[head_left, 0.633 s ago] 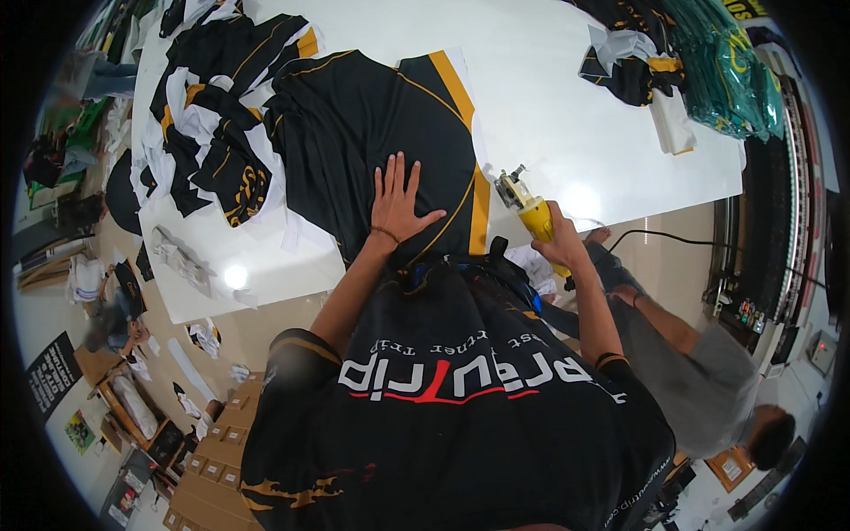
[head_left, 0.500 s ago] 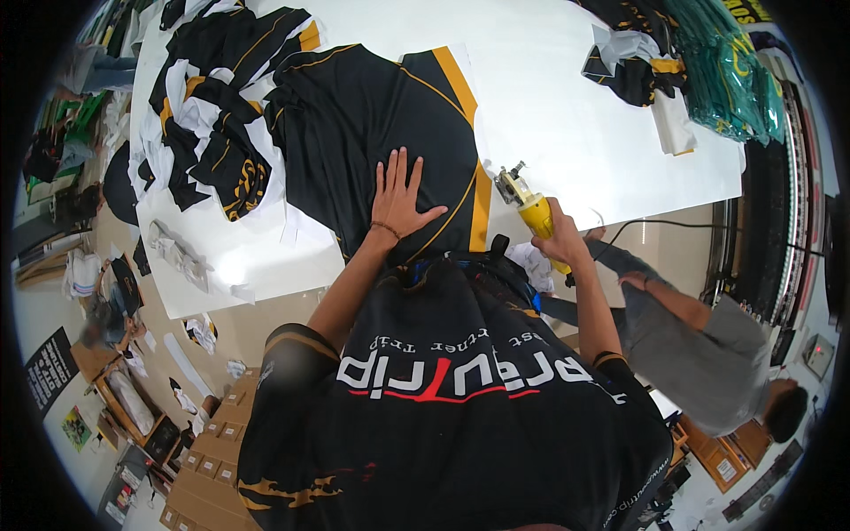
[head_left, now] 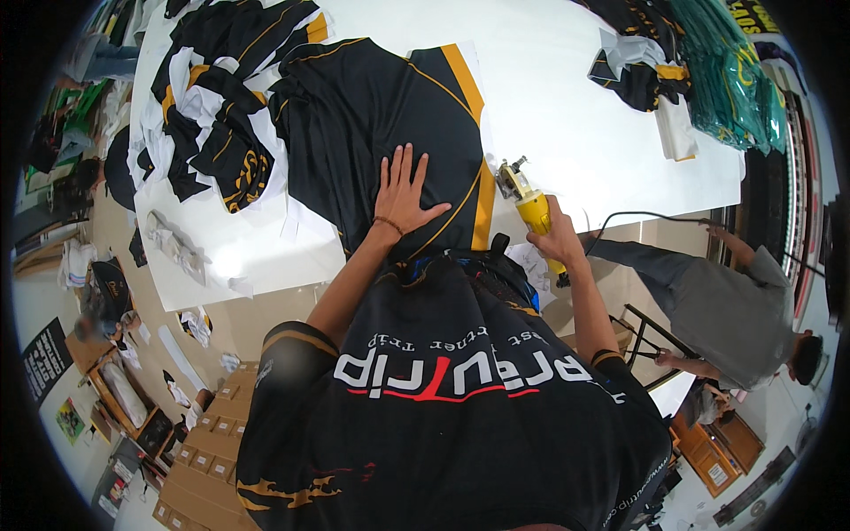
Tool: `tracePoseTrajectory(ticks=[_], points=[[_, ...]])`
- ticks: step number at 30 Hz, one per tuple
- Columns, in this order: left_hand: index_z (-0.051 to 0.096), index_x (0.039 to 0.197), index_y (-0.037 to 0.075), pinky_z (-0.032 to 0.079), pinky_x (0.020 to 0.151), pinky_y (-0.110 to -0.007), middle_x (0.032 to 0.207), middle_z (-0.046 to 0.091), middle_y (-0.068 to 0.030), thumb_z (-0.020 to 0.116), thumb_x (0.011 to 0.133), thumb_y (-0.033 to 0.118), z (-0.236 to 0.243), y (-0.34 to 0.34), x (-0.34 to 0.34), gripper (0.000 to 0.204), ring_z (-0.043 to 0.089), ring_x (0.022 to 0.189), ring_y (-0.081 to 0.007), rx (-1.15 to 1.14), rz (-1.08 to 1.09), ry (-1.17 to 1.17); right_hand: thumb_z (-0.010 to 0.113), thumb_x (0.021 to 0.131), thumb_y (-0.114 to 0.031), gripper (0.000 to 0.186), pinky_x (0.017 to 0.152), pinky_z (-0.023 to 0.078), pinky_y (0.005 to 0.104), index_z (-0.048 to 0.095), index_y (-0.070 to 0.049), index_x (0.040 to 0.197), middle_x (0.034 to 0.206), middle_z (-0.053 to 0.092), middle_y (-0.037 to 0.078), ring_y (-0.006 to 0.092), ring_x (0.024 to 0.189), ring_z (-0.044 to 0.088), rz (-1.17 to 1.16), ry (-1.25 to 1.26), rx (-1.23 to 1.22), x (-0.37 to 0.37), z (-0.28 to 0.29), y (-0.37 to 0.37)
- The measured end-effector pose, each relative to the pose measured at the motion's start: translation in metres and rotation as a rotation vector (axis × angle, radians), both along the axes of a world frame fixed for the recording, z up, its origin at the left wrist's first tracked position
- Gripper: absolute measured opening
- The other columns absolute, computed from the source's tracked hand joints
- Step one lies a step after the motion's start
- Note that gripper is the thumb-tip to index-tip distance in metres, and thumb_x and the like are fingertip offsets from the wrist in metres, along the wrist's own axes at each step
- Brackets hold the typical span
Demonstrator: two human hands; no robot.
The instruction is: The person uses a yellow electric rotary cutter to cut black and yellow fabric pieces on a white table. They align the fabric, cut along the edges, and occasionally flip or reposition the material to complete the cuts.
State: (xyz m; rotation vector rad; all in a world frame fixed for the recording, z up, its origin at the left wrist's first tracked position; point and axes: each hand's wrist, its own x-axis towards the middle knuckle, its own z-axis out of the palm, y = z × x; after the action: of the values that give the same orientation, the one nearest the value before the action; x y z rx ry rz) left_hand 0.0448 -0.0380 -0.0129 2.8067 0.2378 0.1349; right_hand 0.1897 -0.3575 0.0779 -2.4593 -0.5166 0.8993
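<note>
My left hand (head_left: pixel 407 199) lies flat with fingers spread on a black fabric panel (head_left: pixel 354 111) with yellow piping and a yellow edge band. The panel is spread on a white table (head_left: pixel 553 97), near its front edge. In my right hand (head_left: pixel 561 234) is a yellow handheld electric fabric cutter (head_left: pixel 534 210), my fingers wrapped round its body. Its metal head points away from me, over the table, just right of the panel's yellow band and apart from it. A dark cord (head_left: pixel 637 212) runs to the right from near my right hand.
Crumpled black, white and yellow fabric pieces (head_left: pixel 212 133) pile at the left of the table. Green garments in clear plastic (head_left: pixel 726 88) lie at the far right. A person in a grey shirt (head_left: pixel 730 310) is close on my right. Cardboard boxes (head_left: pixel 199 460) stand at lower left.
The person in grey has moved farther right, with one arm now stretched toward the cord and the other low by a dark frame. My hands and the cutter have barely moved.
</note>
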Motion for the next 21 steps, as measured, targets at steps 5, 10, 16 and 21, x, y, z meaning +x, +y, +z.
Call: tracePoseTrajectory(ticks=[5, 10, 16, 21], points=[[0.033, 0.162, 0.005, 0.01, 0.127, -0.06, 0.169, 0.02, -0.0277, 0.061, 0.085, 0.079, -0.0011, 0.0003, -0.0001, 0.111, 0.014, 0.159, -0.0433, -0.002, 0.002, 0.01, 0.078, 0.074, -0.018, 0.077, 0.09, 0.055, 0.0524, 0.04, -0.006, 0.141, 0.107, 0.07, 0.032, 0.0513, 0.103, 0.069, 0.021, 0.022, -0.024, 0.0039, 0.0098, 0.0043], [0.032, 0.163, 0.006, 0.01, 0.128, -0.06, 0.17, 0.018, -0.0263, 0.06, 0.085, 0.081, -0.003, 0.0007, -0.0001, 0.112, 0.013, 0.159, -0.0428, 0.018, 0.001, 0.014, 0.078, 0.073, -0.017, 0.076, 0.089, 0.055, 0.0521, 0.041, -0.005, 0.14, 0.106, 0.07, 0.032, 0.0511, 0.102, 0.069, 0.007, 0.016, 0.017, 0.0028, 0.0069, 0.0038], [0.032, 0.163, 0.006, 0.01, 0.128, -0.059, 0.17, 0.018, -0.0262, 0.06, 0.085, 0.08, -0.0033, 0.0006, -0.0003, 0.111, 0.014, 0.159, -0.043, 0.025, 0.0, 0.009, 0.077, 0.073, -0.016, 0.076, 0.089, 0.055, 0.0519, 0.042, -0.005, 0.139, 0.106, 0.07, 0.032, 0.0511, 0.101, 0.069, 0.046, 0.026, 0.004, 0.0064, 0.007, 0.006], [0.035, 0.161, 0.004, 0.012, 0.127, -0.061, 0.169, 0.021, -0.0283, 0.061, 0.085, 0.079, -0.0004, 0.0005, -0.0001, 0.11, 0.017, 0.158, -0.0445, 0.012, -0.005, -0.011, 0.077, 0.074, -0.016, 0.074, 0.088, 0.055, 0.051, 0.042, -0.005, 0.138, 0.106, 0.07, 0.031, 0.0502, 0.101, 0.07, 0.051, 0.022, 0.015, 0.0051, 0.0063, 0.0094]])
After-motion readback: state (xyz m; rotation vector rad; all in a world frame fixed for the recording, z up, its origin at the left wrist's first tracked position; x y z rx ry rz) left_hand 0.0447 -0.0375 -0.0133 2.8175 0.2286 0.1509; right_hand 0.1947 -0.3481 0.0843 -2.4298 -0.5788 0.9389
